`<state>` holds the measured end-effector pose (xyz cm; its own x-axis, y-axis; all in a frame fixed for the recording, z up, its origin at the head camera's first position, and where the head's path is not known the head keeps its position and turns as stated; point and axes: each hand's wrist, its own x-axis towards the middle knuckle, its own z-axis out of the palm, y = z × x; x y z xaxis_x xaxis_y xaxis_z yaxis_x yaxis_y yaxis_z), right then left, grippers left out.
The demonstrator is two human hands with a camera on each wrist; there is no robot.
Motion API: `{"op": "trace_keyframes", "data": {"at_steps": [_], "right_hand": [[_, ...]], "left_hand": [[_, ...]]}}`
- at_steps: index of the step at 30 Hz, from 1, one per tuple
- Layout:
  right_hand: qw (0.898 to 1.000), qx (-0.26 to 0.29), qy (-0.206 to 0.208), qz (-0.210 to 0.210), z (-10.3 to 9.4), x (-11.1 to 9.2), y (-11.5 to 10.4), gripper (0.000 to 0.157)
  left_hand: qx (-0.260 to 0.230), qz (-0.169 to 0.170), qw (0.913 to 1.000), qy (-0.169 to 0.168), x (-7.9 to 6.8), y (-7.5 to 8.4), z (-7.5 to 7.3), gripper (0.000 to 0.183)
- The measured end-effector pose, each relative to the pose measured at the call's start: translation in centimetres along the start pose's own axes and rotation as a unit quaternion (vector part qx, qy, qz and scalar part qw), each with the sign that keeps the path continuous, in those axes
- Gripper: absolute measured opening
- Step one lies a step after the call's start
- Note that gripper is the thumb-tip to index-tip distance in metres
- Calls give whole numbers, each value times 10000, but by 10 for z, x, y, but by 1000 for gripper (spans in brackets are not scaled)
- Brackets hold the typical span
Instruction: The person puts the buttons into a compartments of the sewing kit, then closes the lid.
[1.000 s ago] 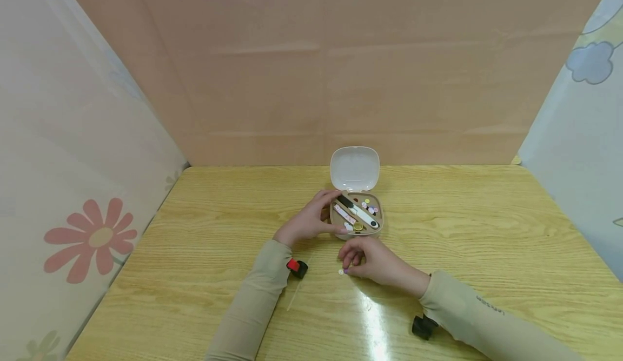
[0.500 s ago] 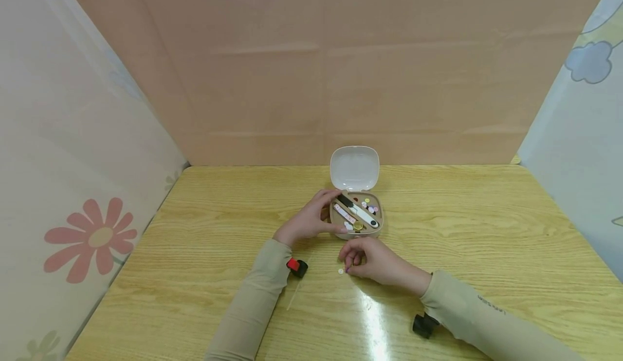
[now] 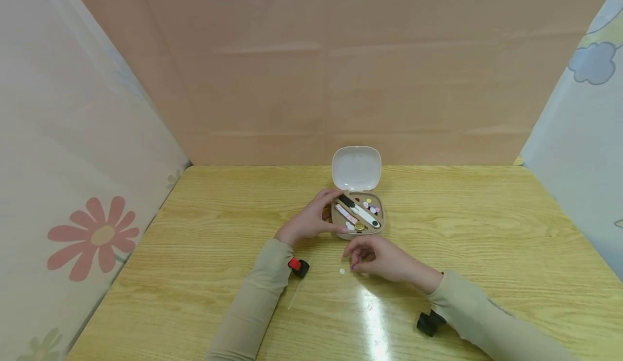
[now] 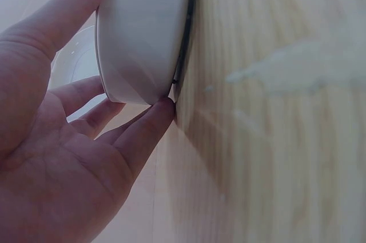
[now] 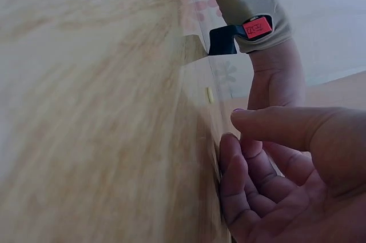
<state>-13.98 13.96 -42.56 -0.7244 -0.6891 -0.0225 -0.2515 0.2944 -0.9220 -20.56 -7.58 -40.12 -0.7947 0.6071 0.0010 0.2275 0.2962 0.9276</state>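
My left hand (image 3: 311,219) grips the left side of a sewing box (image 3: 382,226), thumb at the front rim and fingers round the far side. In the left wrist view, fingertips sit low against the pale box wall (image 4: 140,37). The box's white lid (image 3: 357,168) stands raised. Inside lie a white seam ripper-like tool with a dark end (image 3: 366,215), a pink-white strip (image 3: 346,213), a gold round piece (image 3: 359,225) and several buttons (image 3: 373,209). My right hand (image 3: 382,260) pinches a small purple button (image 5: 237,110) at its thumb tip, just over the table in front of the box.
A pale small button (image 3: 342,271) lies on the wooden table (image 3: 462,231), left of my right fingertips. A thin clear strip (image 3: 294,295) shows beside the left wrist camera (image 3: 299,267). A tan backdrop (image 3: 321,80) rises behind the table.
The purple button, first on the table beside the pale one, is now in my right fingers. My right hand has shifted slightly right; the left hand stays on the sewing box.
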Motion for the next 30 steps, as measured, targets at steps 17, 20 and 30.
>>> {"op": "trace_keyframes", "data": {"at_steps": [17, 20, 30], "right_hand": [[9983, 575, 83, -16, -6, -8, 5, 26], [9974, 690, 173, -134, -7, -10, 3, 26], [9946, 1020, 189, -24, -16, -14, -5, 32]], "left_hand": [[221, -61, 9997, 116, 10, -28, 2, 91], [248, -59, 9996, 133, 10, -28, 2, 91], [243, -65, 9996, 152, 10, -29, 2, 91]]}}
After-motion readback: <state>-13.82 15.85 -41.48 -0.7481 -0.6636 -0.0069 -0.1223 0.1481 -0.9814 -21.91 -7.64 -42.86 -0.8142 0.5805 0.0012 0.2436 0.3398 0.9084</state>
